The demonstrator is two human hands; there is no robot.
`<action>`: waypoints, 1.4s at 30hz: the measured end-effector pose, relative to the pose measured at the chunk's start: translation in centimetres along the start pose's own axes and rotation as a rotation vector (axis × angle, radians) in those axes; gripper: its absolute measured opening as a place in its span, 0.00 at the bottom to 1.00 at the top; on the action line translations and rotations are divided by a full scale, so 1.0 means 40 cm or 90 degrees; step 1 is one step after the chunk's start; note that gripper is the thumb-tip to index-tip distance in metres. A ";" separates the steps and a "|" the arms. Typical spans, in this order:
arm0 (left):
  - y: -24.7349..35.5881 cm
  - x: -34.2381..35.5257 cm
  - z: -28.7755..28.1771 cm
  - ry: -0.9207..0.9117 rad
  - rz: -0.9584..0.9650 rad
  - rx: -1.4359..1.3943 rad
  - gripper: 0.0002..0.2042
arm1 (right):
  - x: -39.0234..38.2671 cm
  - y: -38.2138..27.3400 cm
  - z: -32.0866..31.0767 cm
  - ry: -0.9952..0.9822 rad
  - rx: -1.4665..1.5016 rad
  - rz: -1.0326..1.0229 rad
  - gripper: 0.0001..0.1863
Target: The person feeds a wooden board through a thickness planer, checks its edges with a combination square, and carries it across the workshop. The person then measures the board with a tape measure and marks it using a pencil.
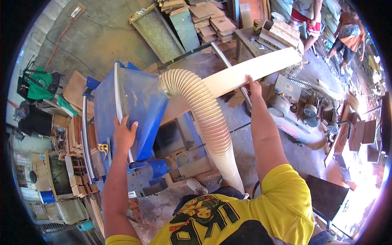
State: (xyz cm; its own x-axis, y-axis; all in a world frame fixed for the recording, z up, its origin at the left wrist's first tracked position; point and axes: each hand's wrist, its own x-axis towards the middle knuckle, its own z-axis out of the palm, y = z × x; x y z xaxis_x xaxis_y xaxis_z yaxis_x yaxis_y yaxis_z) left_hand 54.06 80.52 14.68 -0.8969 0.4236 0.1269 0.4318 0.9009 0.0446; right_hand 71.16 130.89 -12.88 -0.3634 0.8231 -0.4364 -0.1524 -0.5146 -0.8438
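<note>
A long, wide, pale wooden board (267, 66) reaches out from the right side of a blue machine (141, 102), passing behind a ribbed hose (196, 92). My right hand (254, 88) grips the board's near edge, its thumb or a finger showing on the top face. On the machine's blue top lies my left hand (124, 136), fingers apart, touching the hood beside a chrome bar (118, 92). The hose curves from the hood down toward my body. Where the board meets the machine is partly hidden by the hood and hose.
A compressor (300, 122) with a caged belt stands to the right. Stacked boards (216, 24) and a metal bin (157, 30) are at the back. Two people (349, 34) are at the far right. A cord (61, 41) crosses the floor at the far left.
</note>
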 end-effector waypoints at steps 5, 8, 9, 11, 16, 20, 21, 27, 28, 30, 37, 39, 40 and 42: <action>0.006 0.012 0.011 0.009 0.033 0.000 0.26 | 0.040 -0.002 -0.039 -0.015 -0.070 0.022 0.17; -0.001 0.010 0.016 0.021 0.035 0.011 0.26 | 0.035 -0.003 -0.036 -0.023 -0.019 0.018 0.17; -0.003 0.010 0.015 0.021 0.036 0.012 0.26 | 0.028 -0.004 -0.034 -0.023 -0.017 0.020 0.17; -0.008 0.010 0.015 0.012 0.034 0.015 0.26 | -0.010 -0.022 -0.019 -0.044 0.096 0.041 0.17; 0.003 0.012 0.013 0.008 0.032 0.017 0.26 | 0.010 -0.021 -0.039 -0.103 0.078 0.044 0.18; -0.001 0.010 0.013 0.008 0.022 0.024 0.26 | 0.004 -0.018 -0.022 -0.121 0.101 0.037 0.18; -0.001 0.010 0.014 0.008 0.023 0.024 0.26 | 0.008 -0.016 -0.020 -0.121 0.101 0.037 0.18; -0.001 0.010 0.014 0.011 0.028 0.036 0.26 | 0.018 -0.025 -0.005 -0.097 0.120 0.047 0.20; -0.004 0.011 0.016 0.016 0.033 0.037 0.26 | 0.019 -0.029 -0.003 -0.080 0.117 0.065 0.21; -0.009 0.010 0.019 0.022 0.036 0.039 0.26 | 0.019 -0.033 0.007 -0.064 0.115 0.086 0.21; 0.012 0.010 0.011 0.022 0.033 0.038 0.26 | 0.058 -0.020 -0.002 -0.058 0.160 0.086 0.21; 0.013 0.008 0.010 0.019 0.031 0.036 0.26 | 0.061 -0.013 -0.003 -0.072 0.194 0.077 0.23; 0.012 0.009 0.010 0.019 0.030 0.033 0.26 | 0.061 -0.013 0.000 -0.057 0.218 0.062 0.23; 0.013 0.010 0.013 0.018 0.029 0.031 0.25 | 0.060 -0.015 0.000 -0.041 0.242 0.048 0.23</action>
State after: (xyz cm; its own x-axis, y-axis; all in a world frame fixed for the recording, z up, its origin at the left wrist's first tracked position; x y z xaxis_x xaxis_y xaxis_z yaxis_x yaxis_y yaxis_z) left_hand 53.88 81.20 14.25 -0.8731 0.4620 0.1558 0.4662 0.8846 -0.0103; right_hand 70.39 133.18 -13.41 -0.4417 0.7689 -0.4623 -0.4483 -0.6355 -0.6286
